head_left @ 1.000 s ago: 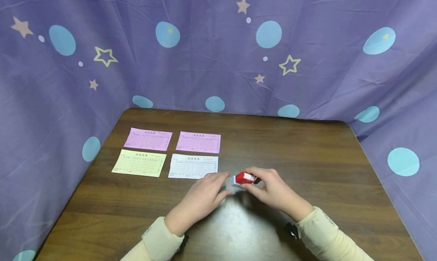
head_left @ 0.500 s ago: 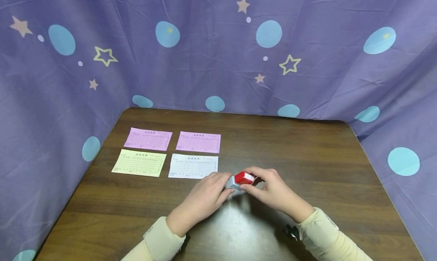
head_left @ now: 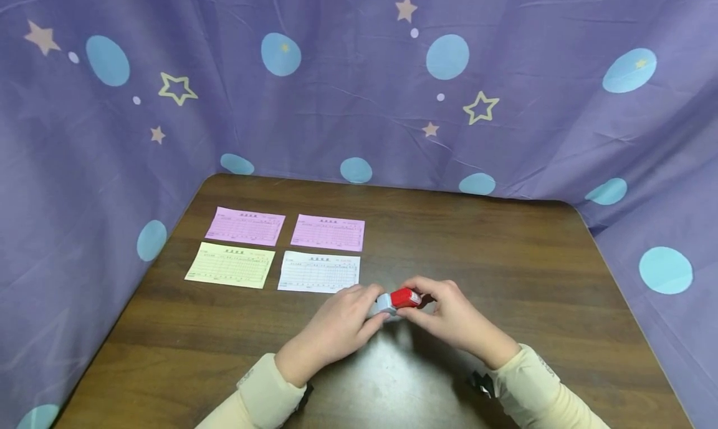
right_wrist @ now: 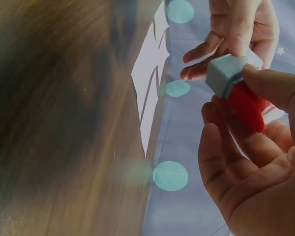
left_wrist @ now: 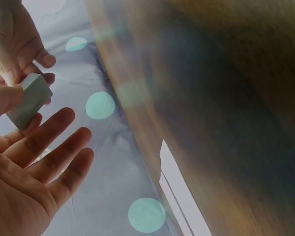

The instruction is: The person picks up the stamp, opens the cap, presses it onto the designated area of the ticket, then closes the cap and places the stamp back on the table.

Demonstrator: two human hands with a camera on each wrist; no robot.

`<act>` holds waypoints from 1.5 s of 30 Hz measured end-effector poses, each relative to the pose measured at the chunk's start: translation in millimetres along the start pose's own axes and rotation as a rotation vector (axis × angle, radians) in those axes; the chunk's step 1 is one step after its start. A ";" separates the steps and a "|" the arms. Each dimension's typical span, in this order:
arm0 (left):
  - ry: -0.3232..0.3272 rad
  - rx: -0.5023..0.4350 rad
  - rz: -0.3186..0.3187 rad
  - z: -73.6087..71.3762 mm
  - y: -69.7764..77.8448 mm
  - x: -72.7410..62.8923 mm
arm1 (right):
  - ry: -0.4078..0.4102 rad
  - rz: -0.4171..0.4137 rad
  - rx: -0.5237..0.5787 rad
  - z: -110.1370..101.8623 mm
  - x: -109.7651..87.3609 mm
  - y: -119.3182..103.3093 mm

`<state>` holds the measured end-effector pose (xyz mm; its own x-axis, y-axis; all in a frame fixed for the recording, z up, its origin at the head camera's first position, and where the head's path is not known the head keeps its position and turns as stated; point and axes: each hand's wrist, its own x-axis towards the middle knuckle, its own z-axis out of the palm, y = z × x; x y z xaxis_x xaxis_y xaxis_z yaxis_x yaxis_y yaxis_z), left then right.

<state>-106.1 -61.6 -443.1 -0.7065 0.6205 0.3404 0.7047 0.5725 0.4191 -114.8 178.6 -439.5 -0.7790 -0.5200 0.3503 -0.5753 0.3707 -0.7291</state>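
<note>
Between the two hands is a red stamp (head_left: 405, 297) whose pale blue-grey end (head_left: 385, 303), a block like a cap, points to the left. My left hand (head_left: 336, 320) pinches the pale end between thumb and forefinger, its other fingers extended in the left wrist view. With thumb and fingers, my right hand (head_left: 451, 317) grips the red body. In the right wrist view the pale block (right_wrist: 231, 71) and the red part (right_wrist: 247, 105) meet end to end, and the right thumb lies across where they join. A white label shows at the stamp's right end.
Left of the hands lie several printed slips: two pink slips (head_left: 245, 226) behind, a yellow slip (head_left: 230, 265) and a white slip (head_left: 318, 271) in front. The white one reaches close to my left hand. A purple curtain (head_left: 359, 92) surrounds the wooden table (head_left: 533, 260).
My left fingers have moved right onto the pale end and now pinch it. The stamp has turned slightly, more in line with the pale block. The head view has shifted a little.
</note>
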 end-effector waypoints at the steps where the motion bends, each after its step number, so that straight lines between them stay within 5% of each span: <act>1: 0.001 -0.004 0.001 -0.2 -0.1 0.1 | -0.004 0.006 -0.002 -0.6 0.0 0.0; 12: 0.002 -0.106 -0.070 3.3 2.8 0.1 | 0.006 -0.030 -0.017 -0.5 -1.2 0.3; 23: 0.063 -0.353 -0.157 7.1 6.1 5.3 | 0.002 -0.003 -0.008 1.0 -1.0 0.5; 35: 0.131 -0.381 -0.218 9.6 10.0 7.9 | 0.000 -0.043 -0.044 1.1 1.9 -1.7; 45: 0.097 -0.367 -0.215 9.2 11.0 7.9 | -0.006 -0.083 -0.081 1.6 1.6 -3.5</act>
<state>-103.3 -45.5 -443.6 -0.8499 0.4449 0.2825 0.4833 0.4442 0.7544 -113.6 175.2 -437.4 -0.7267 -0.5560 0.4035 -0.6561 0.3874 -0.6477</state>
